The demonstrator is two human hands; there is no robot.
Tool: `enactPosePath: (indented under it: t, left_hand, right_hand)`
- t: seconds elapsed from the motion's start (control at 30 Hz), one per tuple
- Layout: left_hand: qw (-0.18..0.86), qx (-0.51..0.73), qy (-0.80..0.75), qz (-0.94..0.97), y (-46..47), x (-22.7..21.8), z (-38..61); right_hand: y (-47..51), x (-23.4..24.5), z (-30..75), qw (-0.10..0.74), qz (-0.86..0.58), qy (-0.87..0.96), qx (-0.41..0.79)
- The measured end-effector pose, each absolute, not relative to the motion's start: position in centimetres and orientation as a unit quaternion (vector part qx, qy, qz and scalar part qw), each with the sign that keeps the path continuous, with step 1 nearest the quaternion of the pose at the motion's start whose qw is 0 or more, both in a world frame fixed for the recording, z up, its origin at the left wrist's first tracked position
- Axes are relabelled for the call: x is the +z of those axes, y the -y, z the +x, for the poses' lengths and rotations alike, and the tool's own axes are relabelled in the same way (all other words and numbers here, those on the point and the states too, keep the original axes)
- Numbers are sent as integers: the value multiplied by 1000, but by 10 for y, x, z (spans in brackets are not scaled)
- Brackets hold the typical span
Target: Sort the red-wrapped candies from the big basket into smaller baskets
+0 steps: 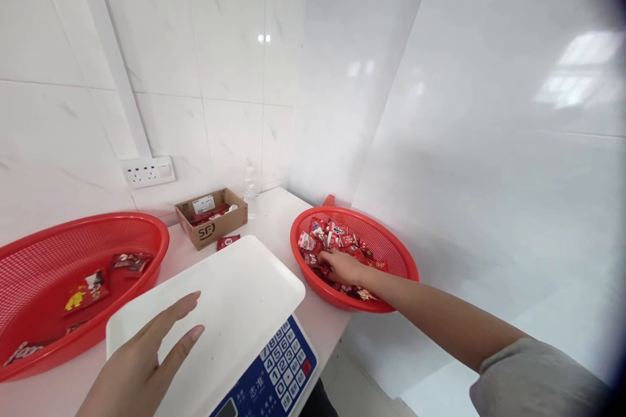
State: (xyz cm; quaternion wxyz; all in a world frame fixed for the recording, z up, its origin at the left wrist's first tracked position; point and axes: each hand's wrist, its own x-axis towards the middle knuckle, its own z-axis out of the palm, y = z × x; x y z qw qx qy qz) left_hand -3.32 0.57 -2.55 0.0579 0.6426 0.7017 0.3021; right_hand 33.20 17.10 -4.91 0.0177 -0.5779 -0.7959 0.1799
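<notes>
My right hand (346, 267) reaches into the red mesh basket (391, 241) on the right and its fingers curl down among several small red candy packets (327, 239). Whether it grips one is hidden. My left hand (147, 355) lies flat with fingers stretched out on the white platform of a digital scale (235, 300), holding nothing. The scale's blue keypad (281, 365) faces me at the table's front edge.
A larger red mesh basket (29, 254) with a few packets stands at the left. A small cardboard box (211, 216) sits at the back with one loose red packet (227, 242) before it. A wall socket (149, 171) and a clear bottle (250, 184) are behind.
</notes>
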Motion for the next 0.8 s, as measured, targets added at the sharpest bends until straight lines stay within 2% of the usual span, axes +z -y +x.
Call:
enactPosePath:
  t: [0.1,0.33,0.53,0.63,0.8]
  left_hand:
    - [106,280,-688,661,-4,-24,-35]
    - [108,289,-684,661,0,-19,-38]
    - [125,276,-682,665,7,-8,-29]
    - [129,277,-676,671,11,-1,-25]
    - [111,288,-668,677,13,2,-24]
  right_hand:
    - [-176,-40,340,72,-574,797,175]
    - [-179,-5,348,232,-585,763,150]
    - [-166,28,302,337,-505,778,161]
    - [-156,38,261,359,-444,798,189]
    - [-134,34,192,347,-350,831,260]
